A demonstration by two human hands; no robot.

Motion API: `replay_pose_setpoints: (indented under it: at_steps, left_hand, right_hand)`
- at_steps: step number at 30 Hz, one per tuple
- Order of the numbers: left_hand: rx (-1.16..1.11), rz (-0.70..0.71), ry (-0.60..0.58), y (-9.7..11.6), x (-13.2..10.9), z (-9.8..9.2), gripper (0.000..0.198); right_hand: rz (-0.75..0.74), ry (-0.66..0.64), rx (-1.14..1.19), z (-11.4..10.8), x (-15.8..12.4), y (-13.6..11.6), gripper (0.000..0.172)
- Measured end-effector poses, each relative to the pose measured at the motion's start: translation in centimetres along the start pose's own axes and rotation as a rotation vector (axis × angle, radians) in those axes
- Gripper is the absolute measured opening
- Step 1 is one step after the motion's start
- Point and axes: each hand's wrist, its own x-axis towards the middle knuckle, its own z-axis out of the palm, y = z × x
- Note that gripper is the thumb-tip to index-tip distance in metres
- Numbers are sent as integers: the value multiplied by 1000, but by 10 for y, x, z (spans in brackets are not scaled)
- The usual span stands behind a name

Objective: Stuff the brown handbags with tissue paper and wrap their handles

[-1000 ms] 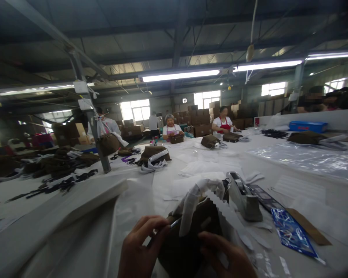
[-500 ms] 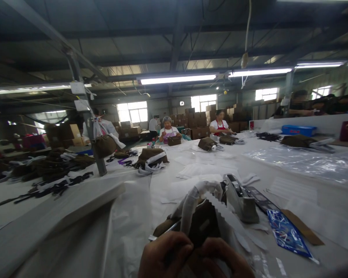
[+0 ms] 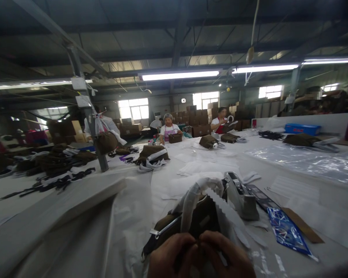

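Observation:
Right in front of me lies a dark olive handbag, its handle wrapped in white paper. A silver zipper runs along its left side. My left hand and my right hand meet at the bag's near edge, fingers pinched close together. Whatever sits between the fingertips is too small and dark to name. A strip of white zigzag-edged padding hangs over the bag's right side.
Right of the bag stand a grey tape dispenser, a blue printed packet and a brown card strip. A metal post rises at left. More olive bags lie farther back, where co-workers sit.
My hands have drawn closer together, the right one moving left. More of the zipper shows. The far co-worker at right has lifted a bag.

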Motion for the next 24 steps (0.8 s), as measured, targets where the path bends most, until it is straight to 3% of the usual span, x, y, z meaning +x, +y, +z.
replay_pose_setpoints:
  at_steps: [5,9,12,14,16,19,24]
  left_hand:
    - [74,86,-61,-10,0,-2,8]
    - [150,117,-72,-20,-6,2,10]
    - [206,103,-94,-21,-10,3,16]
    - [215,94,-117,-19,-10,1,18]
    - [178,77,-137,-15,-9,-2,19]
    - [67,-8,-120,-7,-7,-5,21]
    - [-40,-98,-66,5,-5,-3,18]
  right_hand:
    - [-79,-50,-78,-3,1,6,13]
    - [-131,2,-192,-8,-2,9,16]
    - [-99,40,-152,-11,-1,0,16]
    - [28,29,-19,-11,0,-8,12]
    - [292,2,170,-8,0,-13,2]
    - [714,-18,475,-3,-1,-14,18]
    - [956,47,944,2,-2,-12,30]
